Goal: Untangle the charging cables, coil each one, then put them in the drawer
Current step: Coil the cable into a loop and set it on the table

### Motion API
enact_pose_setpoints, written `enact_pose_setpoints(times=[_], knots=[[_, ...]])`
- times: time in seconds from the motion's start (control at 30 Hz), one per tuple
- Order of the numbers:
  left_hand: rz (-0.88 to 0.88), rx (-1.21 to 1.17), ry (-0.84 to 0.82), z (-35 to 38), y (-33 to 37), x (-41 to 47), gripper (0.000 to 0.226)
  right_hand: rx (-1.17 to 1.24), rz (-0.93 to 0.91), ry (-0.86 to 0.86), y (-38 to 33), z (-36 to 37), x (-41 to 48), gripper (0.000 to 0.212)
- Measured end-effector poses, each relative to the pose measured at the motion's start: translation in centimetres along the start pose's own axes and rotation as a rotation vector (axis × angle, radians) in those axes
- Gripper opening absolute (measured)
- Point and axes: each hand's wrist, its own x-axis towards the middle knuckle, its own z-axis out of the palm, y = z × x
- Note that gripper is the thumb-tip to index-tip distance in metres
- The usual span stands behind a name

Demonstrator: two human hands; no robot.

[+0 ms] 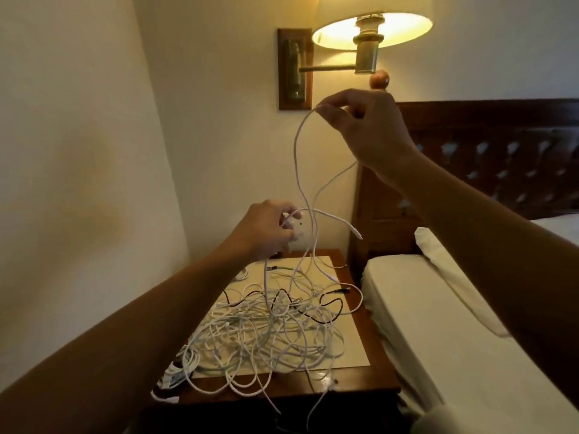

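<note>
Both left hand and right hand pinch white cable — above a tangle overhanging the nightstand edge.

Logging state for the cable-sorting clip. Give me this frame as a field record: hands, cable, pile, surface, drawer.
right hand: pinches white cable, raised near lamp
left hand: pinches same cable lower down, above tangle
white cable: hangs in loops, one plug end free, rest runs into tangle
tangle: mostly white cables, a few black
nightstand: holds tangle, beside bed
drawer: not in view
</note>
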Motion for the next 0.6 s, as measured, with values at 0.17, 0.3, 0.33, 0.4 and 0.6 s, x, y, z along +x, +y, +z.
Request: enact_pose_setpoints(times=[0.17, 0.3, 0.33, 0.4, 0.6], knots=[[-0.206, -0.164, 0.022, 0.5, -4.2, -1.2, 0.012, -0.02, 0.095, 0.015, 1.7, -3.2, -1.3, 0.022], [-0.351, -0.56, 0.049, -0.9, -8.1, -2.1, 0.018, -0.207, 0.1, -0.07, 4.1, -5.1, -3.9, 0.025], [-0.384, -0.575, 0.102, -1.2, -8.9, -2.3, 0.02, -0.277, 0.099, -0.095, 4.7, -5.6, -4.8, 0.024], [-0.453, -0.616, 0.248, -2.1, -10.4, -2.3, 0.022, -0.373, 0.16, -0.108, 6.2, -6.6, -6.6, 0.022], [-0.52, -1.014, 0.446, -5.9, -9.7, -1.1, 0.024, -0.417, 0.469, -0.193, 10.8, -7.4, -11.2, 0.017]])
